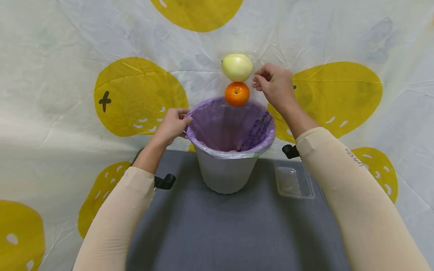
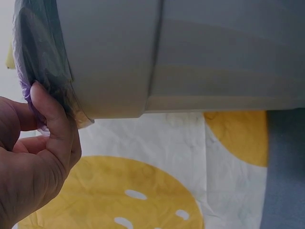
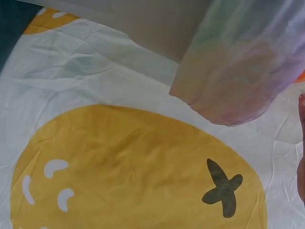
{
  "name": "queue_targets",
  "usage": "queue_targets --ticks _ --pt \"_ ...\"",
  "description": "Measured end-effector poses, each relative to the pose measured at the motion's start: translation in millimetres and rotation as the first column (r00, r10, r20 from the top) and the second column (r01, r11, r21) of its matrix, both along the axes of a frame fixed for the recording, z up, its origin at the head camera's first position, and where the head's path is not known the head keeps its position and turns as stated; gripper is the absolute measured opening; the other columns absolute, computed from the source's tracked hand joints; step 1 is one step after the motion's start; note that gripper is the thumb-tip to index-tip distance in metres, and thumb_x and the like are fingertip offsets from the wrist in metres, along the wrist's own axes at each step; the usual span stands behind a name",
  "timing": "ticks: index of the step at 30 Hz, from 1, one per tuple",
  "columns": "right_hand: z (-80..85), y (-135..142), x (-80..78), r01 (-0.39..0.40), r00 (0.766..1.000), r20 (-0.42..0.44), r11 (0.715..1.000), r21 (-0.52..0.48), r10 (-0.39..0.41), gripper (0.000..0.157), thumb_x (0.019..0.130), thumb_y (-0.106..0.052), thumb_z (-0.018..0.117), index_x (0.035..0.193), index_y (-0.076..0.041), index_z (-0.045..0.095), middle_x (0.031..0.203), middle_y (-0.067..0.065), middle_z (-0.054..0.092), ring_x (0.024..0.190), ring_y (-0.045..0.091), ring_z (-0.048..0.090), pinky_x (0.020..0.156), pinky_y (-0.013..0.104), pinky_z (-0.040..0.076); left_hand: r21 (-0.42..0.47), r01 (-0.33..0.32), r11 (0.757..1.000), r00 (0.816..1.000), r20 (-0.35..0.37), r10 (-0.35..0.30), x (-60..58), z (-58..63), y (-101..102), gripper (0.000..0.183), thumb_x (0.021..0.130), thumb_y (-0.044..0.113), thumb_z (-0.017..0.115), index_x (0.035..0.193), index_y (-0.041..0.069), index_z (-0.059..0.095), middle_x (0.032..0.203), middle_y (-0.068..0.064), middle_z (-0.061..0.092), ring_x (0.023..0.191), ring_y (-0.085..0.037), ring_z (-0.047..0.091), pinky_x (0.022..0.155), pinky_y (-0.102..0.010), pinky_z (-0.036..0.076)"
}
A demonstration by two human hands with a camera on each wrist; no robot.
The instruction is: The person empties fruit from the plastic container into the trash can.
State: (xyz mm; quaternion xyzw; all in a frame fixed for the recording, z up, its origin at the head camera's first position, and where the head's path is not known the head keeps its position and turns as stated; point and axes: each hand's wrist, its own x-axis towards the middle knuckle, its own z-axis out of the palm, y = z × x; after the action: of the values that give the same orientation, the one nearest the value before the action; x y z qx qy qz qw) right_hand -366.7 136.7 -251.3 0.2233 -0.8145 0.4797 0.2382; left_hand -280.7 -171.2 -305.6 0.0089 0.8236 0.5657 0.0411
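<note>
A pale grey trash bin point(image 1: 225, 173), lined with a purple plastic bag point(image 1: 217, 122), stands upright before me. My left hand point(image 1: 172, 125) grips its left rim; in the left wrist view, thumb and fingers pinch the rim through the folded bag edge point(image 2: 40, 57). Above the bin's far rim, my right hand point(image 1: 279, 87) pinches the right edge of a faint, clear plastic tray point(image 1: 221, 87). A pale yellow fruit point(image 1: 237, 67) and a mandarin point(image 1: 237, 94) lie against it, touching each other. Only a sliver of the right hand point(image 3: 301, 157) shows in the right wrist view.
On the grey table point(image 1: 230, 233), right of the bin, lies another clear plastic tray point(image 1: 294, 182). A whitish cloth point(image 1: 203, 49) with large yellow fruit prints hangs behind and around the table.
</note>
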Motion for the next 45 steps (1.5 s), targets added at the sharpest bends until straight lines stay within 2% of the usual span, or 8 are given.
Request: queue_targets --ticks 8,15,20,32,39,45 --pt "-4.7 3 0.6 -0.004 1.000 0.018 1.000 -0.018 0.004 0.017 0.100 -0.004 0.066 0.104 0.010 0.073 0.099 0.027 0.074 0.074 0.010 0.073 0.069 0.017 0.061 0.005 0.004 1.000 1.000 0.004 -0.004 -0.3 0.0 3 0.045 0.109 0.014 0.052 0.152 0.001 0.049 0.126 -0.022 0.064 0.074 -0.017 0.068 0.059 -0.029 0.062" --pt "-5.7 6 -0.1 0.049 0.998 -0.038 0.999 0.015 -0.048 0.015 0.099 -0.006 0.067 0.102 0.006 0.075 0.097 0.023 0.076 0.071 0.003 0.069 0.068 0.012 0.058 0.006 0.009 1.000 1.000 -0.005 -0.009 0.9 1.6 4 0.045 0.109 0.013 0.052 0.152 0.000 0.049 0.124 -0.023 0.064 0.072 -0.017 0.067 0.058 -0.028 0.061" --pt "-2.8 6 0.4 0.059 0.996 -0.069 0.998 0.024 -0.058 0.013 0.098 -0.004 0.068 0.100 0.007 0.074 0.095 0.023 0.075 0.068 0.001 0.068 0.066 0.010 0.056 0.011 0.009 1.000 1.000 -0.003 -0.009 1.3 3.0 3 0.045 0.109 0.013 0.052 0.152 0.000 0.048 0.126 -0.023 0.063 0.070 -0.017 0.067 0.057 -0.027 0.061" --pt "-3.1 11 6.6 0.053 0.996 -0.074 0.999 0.011 -0.052 0.012 0.098 -0.005 0.069 0.100 0.006 0.074 0.096 0.023 0.076 0.071 0.000 0.069 0.068 0.010 0.056 0.003 0.004 1.000 1.000 0.009 -0.004 0.0 1.0 8 0.047 0.109 0.013 0.051 0.154 0.000 0.045 0.126 -0.024 0.061 0.070 -0.016 0.066 0.057 -0.026 0.061" --pt "1.1 21 16.9 0.049 0.997 -0.048 0.996 -0.073 -0.053 0.012 0.097 -0.006 0.070 0.100 0.006 0.073 0.093 0.017 0.075 0.072 0.003 0.071 0.068 0.012 0.058 0.011 0.016 1.000 1.000 0.008 -0.016 -0.4 -0.9 11 0.047 0.109 0.014 0.050 0.154 0.000 0.044 0.126 -0.022 0.061 0.072 -0.017 0.066 0.058 -0.026 0.060" --pt "7.5 38 26.4 0.027 0.998 -0.046 0.985 -0.171 -0.035 0.018 0.095 -0.008 0.073 0.104 0.008 0.073 0.087 0.000 0.074 0.074 0.008 0.074 0.068 0.015 0.060 0.012 0.006 1.000 1.000 0.001 -0.006 -0.8 2.3 11 0.048 0.110 0.014 0.049 0.155 0.001 0.044 0.129 -0.022 0.060 0.072 -0.017 0.066 0.057 -0.026 0.060"
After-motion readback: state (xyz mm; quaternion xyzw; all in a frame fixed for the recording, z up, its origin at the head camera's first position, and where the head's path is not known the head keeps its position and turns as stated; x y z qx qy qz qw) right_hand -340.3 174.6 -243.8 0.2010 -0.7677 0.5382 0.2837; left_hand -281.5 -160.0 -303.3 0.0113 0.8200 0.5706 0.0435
